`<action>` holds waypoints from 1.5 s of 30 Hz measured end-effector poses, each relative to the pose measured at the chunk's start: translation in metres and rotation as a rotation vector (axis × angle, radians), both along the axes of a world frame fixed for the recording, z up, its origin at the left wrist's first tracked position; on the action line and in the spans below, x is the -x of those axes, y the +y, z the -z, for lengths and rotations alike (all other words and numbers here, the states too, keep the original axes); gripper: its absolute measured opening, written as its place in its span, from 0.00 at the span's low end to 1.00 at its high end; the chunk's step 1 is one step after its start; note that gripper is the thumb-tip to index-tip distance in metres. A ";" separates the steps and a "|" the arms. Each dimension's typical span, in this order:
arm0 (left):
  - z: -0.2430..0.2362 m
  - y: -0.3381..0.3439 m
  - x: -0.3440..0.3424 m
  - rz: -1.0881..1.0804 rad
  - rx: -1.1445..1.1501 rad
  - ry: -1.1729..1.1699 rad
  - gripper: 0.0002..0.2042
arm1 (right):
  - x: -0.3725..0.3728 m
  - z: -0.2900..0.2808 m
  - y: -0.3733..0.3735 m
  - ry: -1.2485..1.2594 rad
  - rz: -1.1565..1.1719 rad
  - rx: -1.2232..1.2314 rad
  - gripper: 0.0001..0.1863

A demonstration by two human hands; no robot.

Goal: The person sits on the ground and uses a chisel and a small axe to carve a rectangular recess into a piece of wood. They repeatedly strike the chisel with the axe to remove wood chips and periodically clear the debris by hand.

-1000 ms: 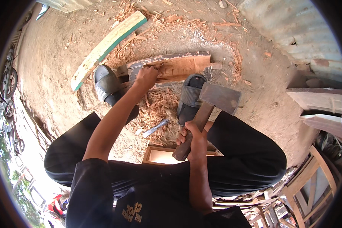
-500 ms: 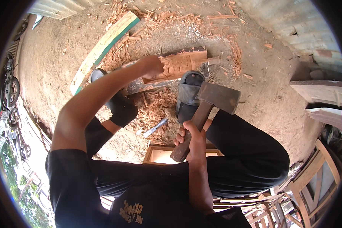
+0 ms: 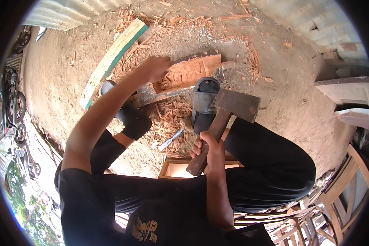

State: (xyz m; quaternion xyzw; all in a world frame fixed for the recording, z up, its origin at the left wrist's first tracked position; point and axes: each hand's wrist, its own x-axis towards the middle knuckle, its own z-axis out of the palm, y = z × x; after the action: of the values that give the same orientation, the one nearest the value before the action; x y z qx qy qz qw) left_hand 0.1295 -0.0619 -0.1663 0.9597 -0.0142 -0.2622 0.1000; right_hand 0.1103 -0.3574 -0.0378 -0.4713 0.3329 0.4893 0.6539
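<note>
My right hand [image 3: 211,153] is wrapped round the brown handle of a mallet [image 3: 238,105], whose broad dark head is raised above my right foot. My left hand [image 3: 153,69] is over the left end of a dark-edged wooden block [image 3: 207,66]; its fingers look curled in, and whatever they may hold is hidden. The block has a rough, freshly cut reddish recess with loose chips in it, and lies across the ground in front of my sandalled feet. A chisel [image 3: 171,140] with a bluish handle lies on the wood chips between my legs.
A long timber piece with a green edge [image 3: 115,61] lies at the far left. Wood shavings [image 3: 174,112] litter the dirt floor. A wooden frame [image 3: 164,170] is beneath me. Corrugated sheets [image 3: 332,24] stand at the back; wooden furniture parts [image 3: 342,184] are at right, motorcycles [image 3: 14,102] at left.
My left hand has lifted from the recess and moved left and away, uncovering more of the cut wood. My right hand still grips the mallet in nearly the same place.
</note>
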 end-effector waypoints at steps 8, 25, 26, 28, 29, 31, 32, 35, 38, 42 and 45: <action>0.034 -0.013 0.044 0.058 -0.011 0.032 0.30 | 0.002 -0.002 0.003 0.017 -0.012 0.005 0.08; 0.078 -0.010 0.062 0.139 0.015 -0.158 0.13 | 0.008 0.001 0.005 -0.013 -0.029 -0.008 0.07; 0.080 -0.010 0.063 0.159 0.010 -0.189 0.13 | 0.008 0.001 0.005 -0.015 -0.034 -0.013 0.07; 0.081 -0.008 0.064 0.201 0.019 -0.219 0.13 | 0.009 0.001 0.006 -0.014 -0.039 -0.015 0.07; 0.080 -0.006 0.062 0.223 0.033 -0.218 0.13 | 0.009 0.001 0.006 -0.011 -0.038 -0.013 0.07; 0.079 -0.008 0.058 0.233 0.009 -0.154 0.14 | 0.009 0.001 0.006 -0.010 -0.041 -0.006 0.07; 0.079 -0.010 0.056 0.221 -0.029 -0.093 0.15 | 0.010 0.002 0.006 -0.010 -0.043 0.000 0.07; 0.073 -0.020 0.054 0.098 -0.023 -0.089 0.17 | 0.010 0.003 0.005 -0.012 -0.044 -0.004 0.08; 0.075 -0.016 0.060 0.071 0.014 -0.167 0.17 | 0.011 0.003 0.006 -0.004 -0.048 -0.012 0.08; 0.057 -0.011 0.057 0.041 0.069 -0.164 0.12 | 0.010 0.002 0.006 0.007 -0.050 -0.012 0.08; -0.005 0.009 0.013 -0.602 0.231 -0.356 0.15 | 0.010 0.000 0.005 0.023 -0.041 -0.005 0.08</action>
State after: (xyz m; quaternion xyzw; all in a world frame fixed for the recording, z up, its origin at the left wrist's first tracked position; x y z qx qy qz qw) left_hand 0.1160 -0.0524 -0.1612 0.9339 0.2220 -0.0468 0.2762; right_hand 0.1004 -0.3522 -0.0381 -0.4708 0.3293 0.5087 0.6412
